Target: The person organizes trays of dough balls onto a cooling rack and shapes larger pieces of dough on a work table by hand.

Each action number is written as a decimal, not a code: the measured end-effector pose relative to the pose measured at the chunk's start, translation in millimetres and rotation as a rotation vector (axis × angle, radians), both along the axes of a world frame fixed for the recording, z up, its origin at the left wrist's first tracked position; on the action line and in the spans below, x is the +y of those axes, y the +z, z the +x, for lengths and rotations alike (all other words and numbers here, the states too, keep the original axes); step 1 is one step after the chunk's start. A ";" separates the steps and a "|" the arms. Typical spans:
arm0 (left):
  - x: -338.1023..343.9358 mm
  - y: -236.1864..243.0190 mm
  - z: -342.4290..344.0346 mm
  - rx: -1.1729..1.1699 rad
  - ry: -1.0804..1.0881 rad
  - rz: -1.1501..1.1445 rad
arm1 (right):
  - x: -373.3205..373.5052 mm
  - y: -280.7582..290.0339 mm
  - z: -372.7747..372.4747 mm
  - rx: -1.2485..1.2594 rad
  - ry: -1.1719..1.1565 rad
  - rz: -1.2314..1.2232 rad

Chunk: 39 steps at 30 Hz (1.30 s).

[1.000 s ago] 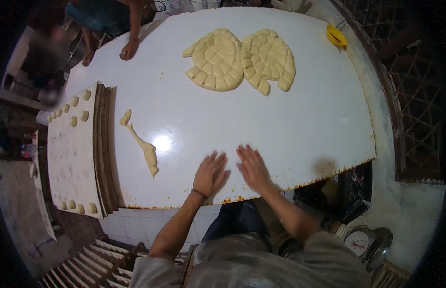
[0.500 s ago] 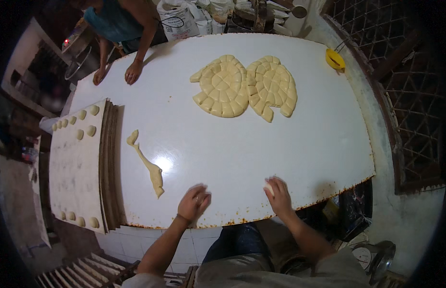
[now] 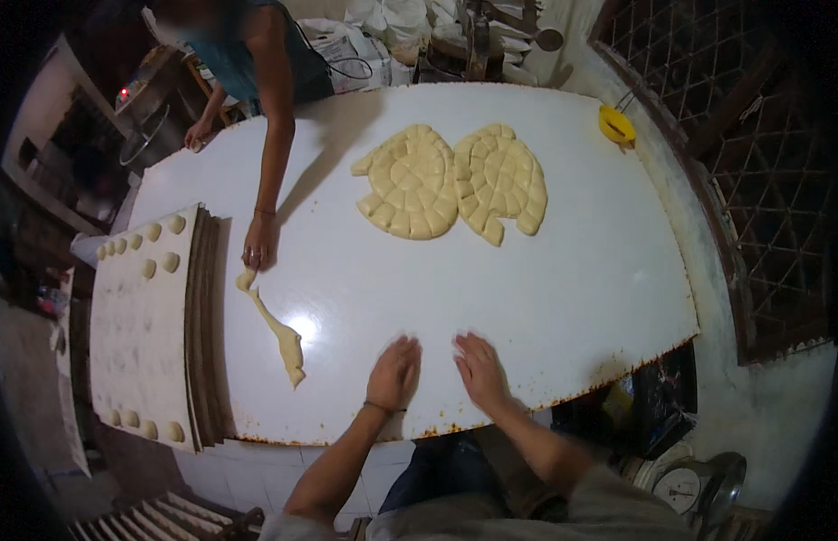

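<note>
My left hand [image 3: 396,372] is palm down near the front edge of the white table, fingers together and cupped; whatever lies under it is hidden. Just to its right, my right hand [image 3: 481,373] is curved over the tabletop in the same way. A pale bit of dough showed at its fingers a moment ago; the palm hides it now. Further left lies a long twisted strip of dough [image 3: 279,332]. Two flat rounds of dough, a left round [image 3: 410,185] and a right round [image 3: 502,183], are scored into many small pieces and rest side by side beyond my hands.
A stack of boards [image 3: 148,334] with several dough balls [image 3: 170,262] stands at the left. Across the table, a co-worker's hand [image 3: 259,243] touches the strip's far end. A yellow bowl [image 3: 616,124] sits at the far right edge. The table rim [image 3: 446,431] is rusty.
My two hands have come closer together, the right one moving left and the left one slightly right. The co-worker's arm has reached forward to the dough strip.
</note>
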State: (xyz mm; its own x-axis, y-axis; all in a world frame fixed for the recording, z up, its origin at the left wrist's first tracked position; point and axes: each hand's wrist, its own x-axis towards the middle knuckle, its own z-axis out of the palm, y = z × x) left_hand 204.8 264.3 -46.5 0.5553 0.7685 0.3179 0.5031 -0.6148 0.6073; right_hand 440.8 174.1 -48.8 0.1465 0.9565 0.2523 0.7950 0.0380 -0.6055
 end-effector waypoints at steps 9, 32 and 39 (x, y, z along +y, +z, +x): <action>16.5 6.9 10.5 -0.116 0.150 -0.151 | 9.4 6.4 13.2 0.006 -0.115 0.031; -42.2 -30.5 -65.3 0.035 0.032 -0.069 | -45.0 -12.2 44.4 -0.054 0.178 -0.127; 9.5 -8.9 -5.0 -0.099 0.540 -0.204 | 16.9 -1.5 12.5 -0.056 0.115 -0.075</action>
State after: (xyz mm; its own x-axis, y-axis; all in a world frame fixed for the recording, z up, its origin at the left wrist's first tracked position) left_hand 199.8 273.9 -55.4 0.0431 0.9855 0.1644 0.6477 -0.1529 0.7464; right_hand 453.4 191.0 -50.3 0.0228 0.9826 0.1841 0.8204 0.0868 -0.5651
